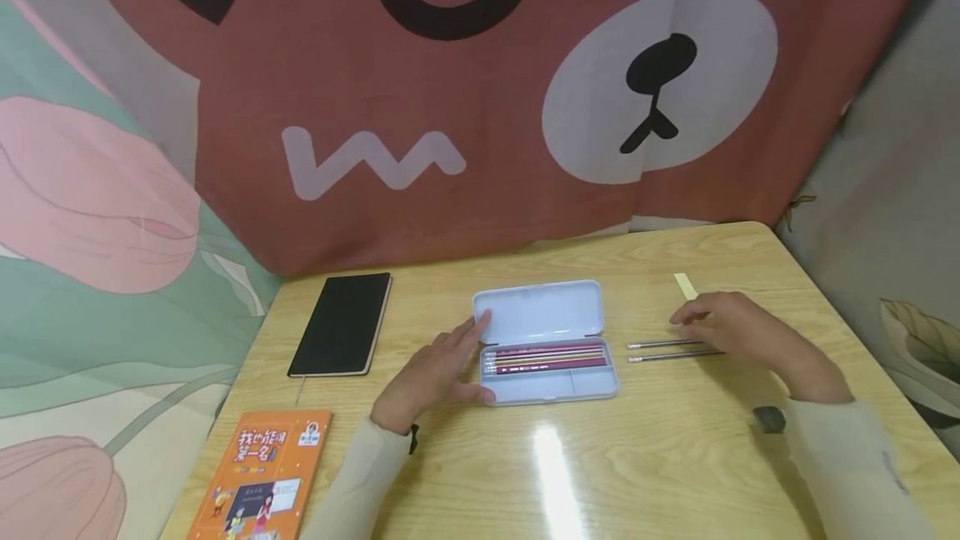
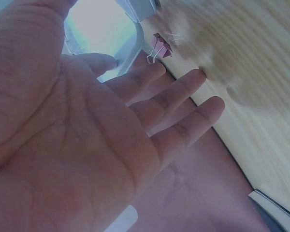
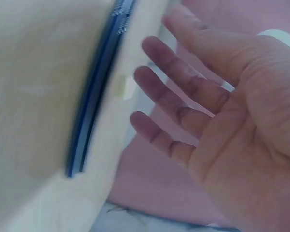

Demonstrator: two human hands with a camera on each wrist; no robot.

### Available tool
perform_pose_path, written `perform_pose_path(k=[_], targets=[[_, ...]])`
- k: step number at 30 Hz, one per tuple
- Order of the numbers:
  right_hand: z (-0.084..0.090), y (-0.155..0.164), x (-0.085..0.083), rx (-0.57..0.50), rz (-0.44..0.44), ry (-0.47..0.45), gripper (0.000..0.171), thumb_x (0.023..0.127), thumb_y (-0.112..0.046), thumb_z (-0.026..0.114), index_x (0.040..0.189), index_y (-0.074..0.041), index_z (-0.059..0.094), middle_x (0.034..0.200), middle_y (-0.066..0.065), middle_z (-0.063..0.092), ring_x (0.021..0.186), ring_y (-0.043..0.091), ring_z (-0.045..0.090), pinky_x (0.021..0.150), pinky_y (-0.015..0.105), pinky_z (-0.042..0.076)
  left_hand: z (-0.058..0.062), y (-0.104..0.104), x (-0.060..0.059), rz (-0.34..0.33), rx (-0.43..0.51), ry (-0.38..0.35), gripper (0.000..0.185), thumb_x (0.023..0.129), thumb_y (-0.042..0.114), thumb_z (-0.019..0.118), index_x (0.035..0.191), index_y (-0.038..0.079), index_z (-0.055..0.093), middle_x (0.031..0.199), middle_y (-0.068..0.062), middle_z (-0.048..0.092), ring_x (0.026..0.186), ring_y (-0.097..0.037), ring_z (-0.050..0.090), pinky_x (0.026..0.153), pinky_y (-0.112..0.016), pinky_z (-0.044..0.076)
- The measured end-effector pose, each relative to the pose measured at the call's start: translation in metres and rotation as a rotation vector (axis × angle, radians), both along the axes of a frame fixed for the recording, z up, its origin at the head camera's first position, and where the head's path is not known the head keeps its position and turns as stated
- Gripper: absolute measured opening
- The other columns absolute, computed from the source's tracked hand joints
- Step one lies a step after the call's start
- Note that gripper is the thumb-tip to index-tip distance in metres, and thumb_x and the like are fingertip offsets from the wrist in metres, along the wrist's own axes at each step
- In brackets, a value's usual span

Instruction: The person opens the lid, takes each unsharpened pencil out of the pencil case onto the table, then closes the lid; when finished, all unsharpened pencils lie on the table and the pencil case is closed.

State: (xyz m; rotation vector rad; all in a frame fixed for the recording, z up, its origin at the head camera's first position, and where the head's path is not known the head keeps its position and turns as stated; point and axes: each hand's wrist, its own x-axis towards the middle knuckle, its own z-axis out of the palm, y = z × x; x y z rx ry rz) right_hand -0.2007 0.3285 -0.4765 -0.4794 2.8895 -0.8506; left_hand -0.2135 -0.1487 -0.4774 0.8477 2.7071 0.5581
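Outside the left forearm, an orange book (image 1: pixel 258 461) is cut off by the head view's lower edge. The left hand (image 1: pixel 438 377) is spread, index finger at the lid (image 1: pixel 540 312) and thumb at the near corner of the pencil case (image 1: pixel 525 392), which lies between the hands holding a row of pencils (image 1: pixel 551 359). The right hand (image 1: pixel 735 336), fingers apart and pinching nothing, hovers over two loose pencils (image 1: pixel 663 355) on the tabletop (image 1: pixel 465 482).

The step in hand seems to be reaching for these while the left steadies the case; the next move calls for thumb and finger meeting on one. The right hand hides their outer ends; its wrist view blurs them.

Past the left fingertips, an apparent pink binder clip (image 2: pixel 162 47) shows only in that wrist view. Beyond the right hand lies a partly covered yellowish strip (image 1: pixel 682 284).
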Motion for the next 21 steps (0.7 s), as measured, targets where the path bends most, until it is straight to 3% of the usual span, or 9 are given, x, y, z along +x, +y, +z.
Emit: perform_pose_path(k=[3, 6, 11, 15, 21], targets=[[0.012, -0.013, 0.000, -0.007, -0.038, -0.015, 0.024, 0.103, -0.021, 0.081, 0.121, -0.006, 0.082, 0.121, 0.013, 0.081, 0.118, 0.040, 0.073, 0.097, 0.056, 0.059, 0.000, 0.000, -0.001, -0.003, -0.002, -0.001, 0.125, 0.086, 0.052, 0.091, 0.179, 0.016, 0.016, 0.179, -0.020, 0.032, 0.153, -0.049, 0.048, 0.121, -0.062, 0.046], [0.023, -0.032, 0.000, -0.039, -0.014, -0.044, 0.036, 0.104, -0.032, 0.080, 0.128, -0.005, 0.079, 0.129, 0.016, 0.078, 0.127, 0.044, 0.069, 0.105, 0.064, 0.054, -0.001, 0.000, -0.001, 0.000, -0.008, -0.001, 0.126, 0.086, 0.052, 0.091, 0.179, 0.016, 0.015, 0.180, -0.020, 0.032, 0.153, -0.048, 0.048, 0.121, -0.062, 0.046], [0.032, -0.070, 0.000, -0.101, 0.052, -0.074, 0.051, 0.100, -0.042, 0.083, 0.134, -0.005, 0.077, 0.135, 0.012, 0.076, 0.130, 0.039, 0.068, 0.109, 0.063, 0.054, -0.001, -0.001, 0.000, 0.018, -0.010, -0.012, 0.127, 0.086, 0.050, 0.092, 0.179, 0.019, 0.013, 0.181, -0.017, 0.030, 0.154, -0.046, 0.047, 0.122, -0.060, 0.045], [0.030, -0.102, -0.003, -0.111, 0.130, -0.098, 0.053, 0.098, -0.041, 0.086, 0.134, -0.003, 0.077, 0.135, 0.012, 0.076, 0.130, 0.038, 0.068, 0.111, 0.062, 0.054, -0.001, -0.001, 0.001, 0.025, 0.001, -0.037, 0.126, 0.087, 0.048, 0.093, 0.180, 0.020, 0.012, 0.182, -0.015, 0.028, 0.156, -0.046, 0.045, 0.124, -0.061, 0.043], [0.020, -0.145, -0.010, -0.080, 0.275, -0.031, 0.040, 0.096, -0.034, 0.089, 0.120, -0.003, 0.081, 0.117, 0.006, 0.081, 0.108, 0.028, 0.073, 0.099, 0.052, 0.061, 0.000, 0.000, 0.001, 0.014, 0.008, -0.018, 0.126, 0.086, 0.048, 0.093, 0.179, 0.018, 0.014, 0.181, -0.016, 0.030, 0.155, -0.046, 0.047, 0.123, -0.061, 0.045]])
